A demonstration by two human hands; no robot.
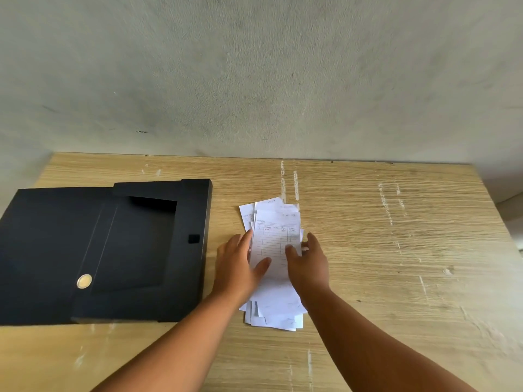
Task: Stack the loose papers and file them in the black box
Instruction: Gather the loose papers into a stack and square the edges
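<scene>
A rough pile of white paper slips point(276, 239), the top one a ruled form, lies in the middle of the wooden table point(396, 250). My left hand point(239, 264) presses against the pile's left edge with its thumb on the top sheet. My right hand point(308, 261) holds the right edge, thumb on top. The sheets are fanned out unevenly at both ends. The black box point(107, 250) lies flat to the left of the pile, its lid open toward the left, with a round metal button point(84, 280) on the flap.
A grey plaster wall point(254, 80) rises directly behind the table's far edge. The table's right edge runs diagonally at the far right. White scuff marks streak the tabletop.
</scene>
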